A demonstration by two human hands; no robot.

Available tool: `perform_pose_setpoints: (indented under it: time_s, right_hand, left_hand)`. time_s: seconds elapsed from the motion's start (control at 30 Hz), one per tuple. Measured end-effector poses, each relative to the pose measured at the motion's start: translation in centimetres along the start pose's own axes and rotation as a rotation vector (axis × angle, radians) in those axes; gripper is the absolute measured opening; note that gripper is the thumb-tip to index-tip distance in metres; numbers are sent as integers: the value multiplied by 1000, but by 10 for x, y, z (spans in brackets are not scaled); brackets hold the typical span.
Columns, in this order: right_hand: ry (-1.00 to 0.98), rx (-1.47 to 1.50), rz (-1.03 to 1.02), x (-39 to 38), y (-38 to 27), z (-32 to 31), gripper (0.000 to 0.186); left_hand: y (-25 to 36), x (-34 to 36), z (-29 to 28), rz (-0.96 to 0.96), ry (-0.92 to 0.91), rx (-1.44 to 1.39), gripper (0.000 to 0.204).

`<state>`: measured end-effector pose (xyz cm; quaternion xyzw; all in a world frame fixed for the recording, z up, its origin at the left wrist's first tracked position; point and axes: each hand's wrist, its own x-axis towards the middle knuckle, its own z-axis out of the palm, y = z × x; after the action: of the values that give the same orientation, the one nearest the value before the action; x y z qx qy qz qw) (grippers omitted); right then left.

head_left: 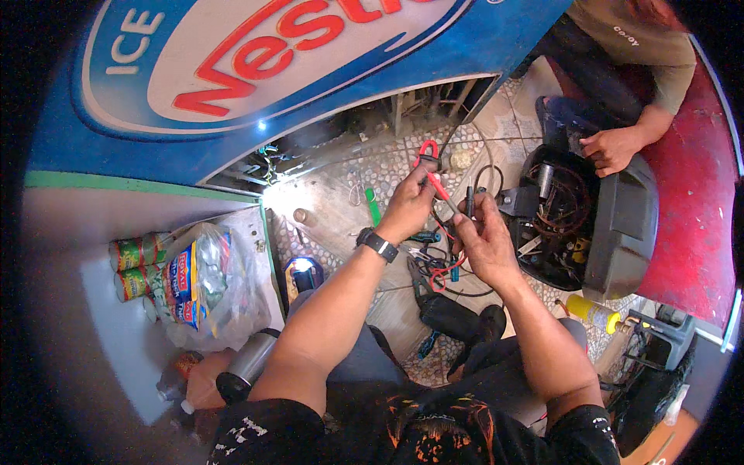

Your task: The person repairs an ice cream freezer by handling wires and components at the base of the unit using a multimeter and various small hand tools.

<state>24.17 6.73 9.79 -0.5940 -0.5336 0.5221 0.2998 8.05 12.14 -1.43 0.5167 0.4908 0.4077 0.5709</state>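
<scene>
In front of me, my left hand [412,203] is closed round what looks like a clamp meter, its red jaw [428,147] sticking out beyond the fingers. A red test probe [439,186] slants from this hand toward the fingertips of my right hand [488,242]. Those right fingers are pinched, with a black test probe [470,200] standing up between them. Red and black leads [439,273] hang below both hands. On the floor beneath lie pliers [419,280] with dark handles and a green object [373,206]. The meter's body is mostly hidden by my left hand.
A blue freezer cabinet [310,85] with an opened, lit base stands ahead. At right, an open black tool case [632,225] sits beside another person's hand [612,149]. A yellow gas canister [593,311] lies nearer me. Cans [133,267] and plastic bags [221,271] fill the left.
</scene>
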Motion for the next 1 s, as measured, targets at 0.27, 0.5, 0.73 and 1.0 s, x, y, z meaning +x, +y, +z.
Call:
perform_pose_setpoints:
  time_s: [0.27, 0.5, 0.73, 1.0]
  right_hand:
    - [-274, 135, 94, -9, 0, -15, 27]
    - [-242, 160, 65, -16, 7, -19, 32]
    - [-245, 77, 48, -17, 8, -17, 30]
    - [-289, 412, 129, -18, 5, -17, 21]
  left_hand:
    - [34, -10, 6, 24, 162, 279, 48]
    - [38, -7, 21, 160, 209, 493, 46]
    - [33, -11, 22, 259, 265, 702, 46]
    - [31, -15, 21, 297, 242, 672, 47]
